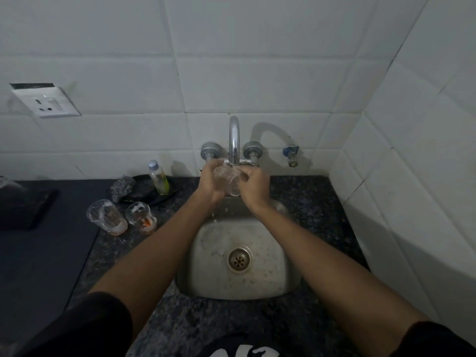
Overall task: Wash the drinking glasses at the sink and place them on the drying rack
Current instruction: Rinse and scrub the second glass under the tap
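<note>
White tiles (231, 60) cover the wall ahead of me and to my right, and a dark speckled stone table (304, 191) surrounds the small steel sink (213, 256). Over the far edge of that sink, right under the curved chrome tap (234, 135), I hold a clear drinking glass (229, 180) between both hands. It is transparent and wet-looking, hard to make out against my fingers. It lies roughly on its side, with its long axis running away from me; I cannot tell which end is the mouth. My left hand (210, 182) curls round its left side and my right hand (253, 185) wraps its right side, fingers bent against the glass.

Left of the sink on the table stand two more glasses: a taller one (107, 216) and a shorter one (141, 217), both upright, each with an orange-tinged residue at the bottom. Behind them a small clear bottle (158, 177) holds yellowish liquid, beside a grey scrubber (121, 189). Down in the sink basin sits the round drain (239, 258), amid scattered droplets.
</note>
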{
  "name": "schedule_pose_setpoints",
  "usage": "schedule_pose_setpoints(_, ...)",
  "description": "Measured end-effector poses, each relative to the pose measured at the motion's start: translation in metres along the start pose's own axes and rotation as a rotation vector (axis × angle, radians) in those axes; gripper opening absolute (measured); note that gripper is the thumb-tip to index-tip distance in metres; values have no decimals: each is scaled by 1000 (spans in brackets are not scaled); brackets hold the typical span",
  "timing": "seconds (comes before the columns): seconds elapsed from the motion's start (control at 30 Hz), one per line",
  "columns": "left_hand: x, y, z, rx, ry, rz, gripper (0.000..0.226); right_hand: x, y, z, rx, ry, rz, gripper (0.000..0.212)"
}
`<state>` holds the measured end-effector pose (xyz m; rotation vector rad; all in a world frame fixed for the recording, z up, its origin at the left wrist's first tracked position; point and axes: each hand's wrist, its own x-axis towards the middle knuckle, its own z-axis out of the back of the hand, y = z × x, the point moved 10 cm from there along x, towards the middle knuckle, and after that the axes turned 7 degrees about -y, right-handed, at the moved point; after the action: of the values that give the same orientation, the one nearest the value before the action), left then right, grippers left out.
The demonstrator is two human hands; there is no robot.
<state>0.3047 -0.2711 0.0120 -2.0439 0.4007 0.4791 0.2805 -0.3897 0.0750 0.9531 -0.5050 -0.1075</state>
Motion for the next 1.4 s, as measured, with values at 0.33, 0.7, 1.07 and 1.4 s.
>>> schedule_pose_setpoints(0.33, 2, -1, 4, -36, 2, 14, 33, -7, 9, -3, 12, -19, 56, 28)
schedule_pose_setpoints(0.7, 1, 2, -3, 45, 57, 27, 30, -9, 26, 5, -57, 7, 242, 30)
schedule_pose_setpoints(1.07, -6, 7, -6, 36, 77, 56, 46, -25, 49, 4, -109, 47, 573, 29)
schedule_pose_setpoints(1.4, -9, -2, -6, 150, 43, 23, 33, -27, 54, 12, -73, 18, 645, 25)
